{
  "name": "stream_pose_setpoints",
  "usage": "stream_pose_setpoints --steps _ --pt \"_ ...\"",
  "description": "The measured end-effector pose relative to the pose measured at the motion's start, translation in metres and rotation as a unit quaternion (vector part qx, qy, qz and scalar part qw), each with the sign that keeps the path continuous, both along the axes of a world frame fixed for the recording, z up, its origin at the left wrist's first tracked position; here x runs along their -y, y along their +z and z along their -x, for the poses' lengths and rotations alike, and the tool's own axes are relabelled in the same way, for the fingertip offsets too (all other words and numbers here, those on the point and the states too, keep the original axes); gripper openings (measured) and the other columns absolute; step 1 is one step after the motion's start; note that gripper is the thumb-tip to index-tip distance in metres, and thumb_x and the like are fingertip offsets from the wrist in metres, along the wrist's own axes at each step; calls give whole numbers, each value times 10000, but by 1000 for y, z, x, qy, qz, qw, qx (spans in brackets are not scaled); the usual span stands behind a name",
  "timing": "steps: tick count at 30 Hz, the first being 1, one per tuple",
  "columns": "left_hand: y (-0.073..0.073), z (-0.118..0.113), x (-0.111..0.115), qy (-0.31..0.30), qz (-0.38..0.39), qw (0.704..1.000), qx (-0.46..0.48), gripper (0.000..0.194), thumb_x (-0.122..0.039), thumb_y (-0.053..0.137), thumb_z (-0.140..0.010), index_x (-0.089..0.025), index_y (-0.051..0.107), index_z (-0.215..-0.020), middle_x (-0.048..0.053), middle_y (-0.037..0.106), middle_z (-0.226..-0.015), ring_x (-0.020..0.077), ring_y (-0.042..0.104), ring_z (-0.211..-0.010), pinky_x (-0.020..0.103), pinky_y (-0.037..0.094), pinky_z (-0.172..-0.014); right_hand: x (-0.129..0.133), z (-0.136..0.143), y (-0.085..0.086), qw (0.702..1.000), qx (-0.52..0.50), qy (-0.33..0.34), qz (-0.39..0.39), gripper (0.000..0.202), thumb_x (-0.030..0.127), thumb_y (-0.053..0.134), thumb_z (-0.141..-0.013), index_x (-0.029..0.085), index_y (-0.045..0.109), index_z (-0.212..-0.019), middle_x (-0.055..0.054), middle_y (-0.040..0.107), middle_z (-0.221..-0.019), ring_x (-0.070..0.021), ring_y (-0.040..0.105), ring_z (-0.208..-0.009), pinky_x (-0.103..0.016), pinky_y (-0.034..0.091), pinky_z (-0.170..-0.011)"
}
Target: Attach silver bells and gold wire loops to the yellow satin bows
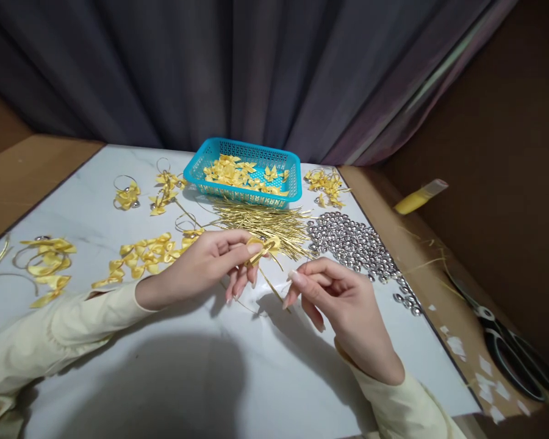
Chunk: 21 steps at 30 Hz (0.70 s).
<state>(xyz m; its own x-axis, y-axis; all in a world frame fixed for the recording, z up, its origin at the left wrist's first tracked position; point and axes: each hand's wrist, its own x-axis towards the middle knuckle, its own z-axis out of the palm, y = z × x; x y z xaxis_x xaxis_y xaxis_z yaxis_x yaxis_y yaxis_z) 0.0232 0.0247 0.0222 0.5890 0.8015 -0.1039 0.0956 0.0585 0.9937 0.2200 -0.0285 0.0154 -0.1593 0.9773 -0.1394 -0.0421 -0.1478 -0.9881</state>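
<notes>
Nearest the camera, your cream sleeves (73,329) reached over the white tabletop (187,390). Beyond stood the blue basket (274,198), with loose bows (229,171) still separate inside. Your right hand (343,292) had thumb and forefinger nearly together; whether they held a thin strand, you couldn't tell. Your left hand (210,262) was closed in a pinch on a yellow bow (271,246) above the table. Several ringed clusters (50,259) looked assembled; gold ties (265,222) and silvery beads (352,241) lay heaped, apparently unused.
</notes>
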Motion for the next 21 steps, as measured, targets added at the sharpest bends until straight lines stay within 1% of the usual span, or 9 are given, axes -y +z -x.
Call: stream_pose_setpoints --steps 2,4,6,8,10,14,16,18,21 --pt "-1 0 1 -6 -4 1000 6 297 -333 458 -926 -132 539 -723 -1 590 -578 72 540 -398 166 442 -395 0 -3 1 1000 -11 11 7 212 368 646 -809 173 564 -803 -9 658 -580 -29 360 -337 -161 268 -331" --pt "-2 1 2 -15 -4 1000 13 284 -331 463 -926 -129 547 -746 -2 593 -585 70 543 -403 161 449 -395 -1 -4 2 1000 -20 5 14 213 376 643 -811 188 546 -836 3 655 -574 -31 355 -331 -158 264 -325" --pt "-3 1 2 -26 4 999 21 284 -334 469 -925 -130 549 -745 -4 588 -585 73 548 -415 159 457 -394 -2 -4 1 1000 -9 -3 15 227 384 649 -801 180 550 -797 0 651 -575 -30 360 -336 -164 258 -331" --pt "-4 1 3 -34 16 999 30 288 -343 478 -921 -131 549 -740 -4 584 -585 79 554 -426 160 463 -391 -3 -2 1 1000 11 7 20 250 394 651 -794 163 573 -740 -11 649 -582 -27 355 -345 -175 251 -339" --pt "-5 2 3 -40 25 998 41 290 -351 480 -922 -130 553 -750 -2 586 -589 79 551 -424 163 462 -390 -4 -1 1 999 22 37 34 267 399 657 -785 149 599 -710 -15 645 -582 -23 339 -352 -179 236 -342" --pt "-8 3 3 -43 45 996 61 257 -336 468 -930 -131 557 -803 -5 593 -616 81 540 -421 174 439 -385 -5 0 0 989 20 126 69 252 375 670 -779 135 632 -713 -9 643 -579 -15 322 -357 -169 220 -344" --pt "-8 3 2 -38 44 996 67 226 -306 460 -937 -136 562 -828 -13 588 -628 80 537 -453 180 440 -423 -5 1 -2 985 16 155 79 248 374 656 -795 135 638 -732 -11 656 -598 -12 321 -354 -164 225 -345" --pt "-8 3 2 -29 25 997 64 217 -266 460 -938 -135 567 -802 -18 575 -633 80 537 -521 189 454 -511 -5 3 -4 982 12 169 86 261 389 642 -805 138 630 -734 -6 658 -599 -11 317 -348 -162 225 -344" --pt "-7 2 0 -30 1 998 55 250 -234 456 -940 -134 561 -735 -20 558 -642 83 527 -598 200 445 -610 -3 5 -4 986 27 151 63 268 388 624 -818 144 612 -707 10 631 -555 -19 329 -354 -168 235 -352"
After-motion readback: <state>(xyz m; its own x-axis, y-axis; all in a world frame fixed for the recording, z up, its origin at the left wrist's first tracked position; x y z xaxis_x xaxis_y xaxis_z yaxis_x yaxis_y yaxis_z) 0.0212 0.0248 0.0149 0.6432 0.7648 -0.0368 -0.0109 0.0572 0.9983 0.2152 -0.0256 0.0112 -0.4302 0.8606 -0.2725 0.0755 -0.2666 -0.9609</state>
